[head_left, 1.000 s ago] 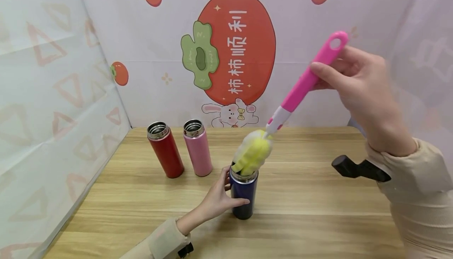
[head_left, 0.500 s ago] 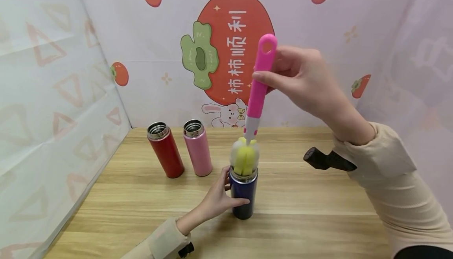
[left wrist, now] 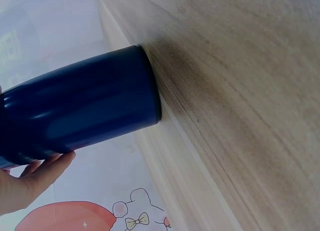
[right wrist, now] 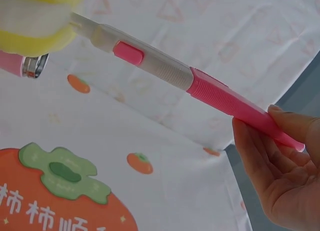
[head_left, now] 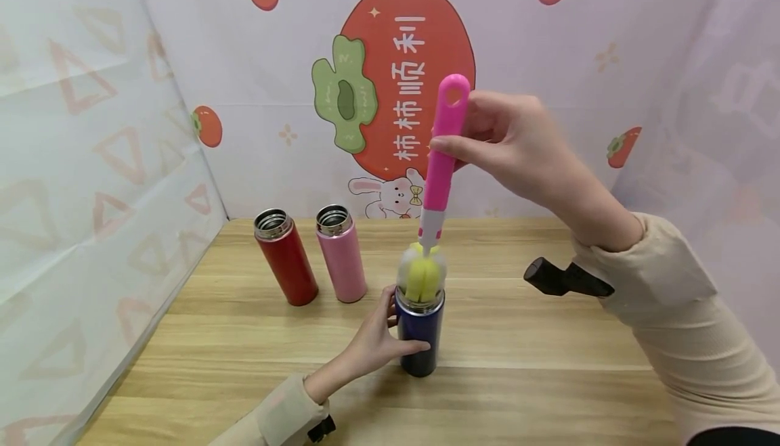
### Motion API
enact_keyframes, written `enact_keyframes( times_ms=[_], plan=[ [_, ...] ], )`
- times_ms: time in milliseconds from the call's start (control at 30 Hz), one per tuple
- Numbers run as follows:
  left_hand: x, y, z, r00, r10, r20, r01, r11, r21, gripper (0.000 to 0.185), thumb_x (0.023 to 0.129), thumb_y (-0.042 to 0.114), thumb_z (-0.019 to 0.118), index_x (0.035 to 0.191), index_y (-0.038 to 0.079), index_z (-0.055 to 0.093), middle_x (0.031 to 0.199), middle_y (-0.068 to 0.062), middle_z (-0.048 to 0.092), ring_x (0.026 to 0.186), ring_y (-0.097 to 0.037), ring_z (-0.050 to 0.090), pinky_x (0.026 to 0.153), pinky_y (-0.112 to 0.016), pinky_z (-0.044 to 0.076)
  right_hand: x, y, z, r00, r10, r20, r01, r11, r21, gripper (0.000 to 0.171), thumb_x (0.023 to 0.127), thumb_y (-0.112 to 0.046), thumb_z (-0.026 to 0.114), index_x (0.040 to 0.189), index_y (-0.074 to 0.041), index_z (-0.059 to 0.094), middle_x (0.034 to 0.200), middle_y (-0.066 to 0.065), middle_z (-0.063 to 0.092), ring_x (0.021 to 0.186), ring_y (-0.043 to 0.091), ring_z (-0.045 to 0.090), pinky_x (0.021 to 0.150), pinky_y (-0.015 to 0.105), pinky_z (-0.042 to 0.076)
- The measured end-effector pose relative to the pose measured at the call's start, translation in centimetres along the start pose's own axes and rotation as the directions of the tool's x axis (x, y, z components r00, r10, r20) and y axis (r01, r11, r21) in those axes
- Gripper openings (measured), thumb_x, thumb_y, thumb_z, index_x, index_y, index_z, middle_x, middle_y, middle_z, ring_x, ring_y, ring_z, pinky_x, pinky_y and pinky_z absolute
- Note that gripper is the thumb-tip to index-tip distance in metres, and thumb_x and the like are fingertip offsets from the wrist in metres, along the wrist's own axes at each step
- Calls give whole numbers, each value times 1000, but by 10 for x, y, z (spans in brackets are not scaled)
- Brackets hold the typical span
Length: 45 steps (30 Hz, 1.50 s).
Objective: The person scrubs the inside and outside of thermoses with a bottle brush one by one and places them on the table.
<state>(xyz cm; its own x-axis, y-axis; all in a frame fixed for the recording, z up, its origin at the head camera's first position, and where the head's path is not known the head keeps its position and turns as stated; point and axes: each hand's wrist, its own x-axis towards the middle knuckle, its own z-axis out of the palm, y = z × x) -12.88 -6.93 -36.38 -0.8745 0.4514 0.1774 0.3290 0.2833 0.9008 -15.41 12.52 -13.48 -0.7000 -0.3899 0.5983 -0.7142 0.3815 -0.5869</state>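
Near the middle of the wooden table (head_left: pixel 548 344), your left hand (head_left: pixel 372 344) wraps the smooth navy cylindrical bottle (head_left: pixel 419 334). Your right hand (head_left: pixel 512 145) pinches the ribbed pink brush handle (head_left: pixel 443 155) upright, its soft yellow-and-white sponge head (head_left: pixel 420 275) entering the steel-rimmed mouth.

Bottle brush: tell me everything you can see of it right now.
The bottle brush stands nearly upright over the navy blue flask. Its ribbed pink plastic handle has a hanging hole at the top; below comes a white section with a small pink button, then a yellow and white sponge head, whose lower end sits in the flask's steel mouth. The right hand pinches the handle high up; the left hand holds the flask.
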Motion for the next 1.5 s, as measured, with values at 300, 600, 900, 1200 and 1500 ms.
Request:
enact_keyframes(
  times_ms=[300, 600, 900, 1200, 1500],
  plan=[
    [-2, -2, -2, 1000, -4, -3, 4, 1000, -22, 76, 69, 8, 75, 128, 5, 27, 123, -16, 46, 109, -29, 49, 86, -43, 43, -1, 1, 22, 997, 11, 77, -10, 1000, -4, 20, 77, -8, 66, 92, 3, 60, 80, 10, 65, 70, 14, 63, 67, 24, 50],
    [-2, 0, -2, 1000, -6, -6, 6, 1000, -18, 77, 69, 10, 75, 129, 6, 27, 123, -16, 45, 109, -30, 49, 86, -43, 42, -2, 6, 31, 991, 7, 130, 0, 998, -59, 22, 77, -13, 67, 95, 0, 61, 82, 7, 65, 73, 13, 62, 68, 27, 50],
    [-1, 0, -1, 1000, -17, -5, 17, 999, -35, 77, 69, 10, 75, 129, 7, 27, 122, -16, 46, 109, -30, 49, 87, -44, 42, -13, 20, 39, 985, 21, 172, -21, 1000, -3, 23, 75, -6, 68, 96, 1, 60, 80, 7, 65, 71, 13, 62, 65, 25, 51],
    [2, -20, 4, 1000, -5, -13, 4, 1000, -18, 79, 68, 14, 76, 130, 12, 27, 122, -10, 47, 107, -25, 50, 86, -39, 43, -52, 57, 81, 958, 80, 275, -97, 994, 48, 24, 78, -7, 65, 100, 0, 57, 80, 4, 62, 73, 11, 60, 69, 24, 50],
    [6, -38, 7, 999, -30, -34, 29, 1000, -9, 80, 67, 29, 77, 132, 18, 32, 119, -3, 51, 106, -19, 51, 87, -36, 43, -63, 63, 81, 975, 88, 202, -105, 992, 72, 27, 79, -4, 64, 104, 1, 56, 80, 4, 61, 73, 11, 59, 68, 26, 50]
  ],
)
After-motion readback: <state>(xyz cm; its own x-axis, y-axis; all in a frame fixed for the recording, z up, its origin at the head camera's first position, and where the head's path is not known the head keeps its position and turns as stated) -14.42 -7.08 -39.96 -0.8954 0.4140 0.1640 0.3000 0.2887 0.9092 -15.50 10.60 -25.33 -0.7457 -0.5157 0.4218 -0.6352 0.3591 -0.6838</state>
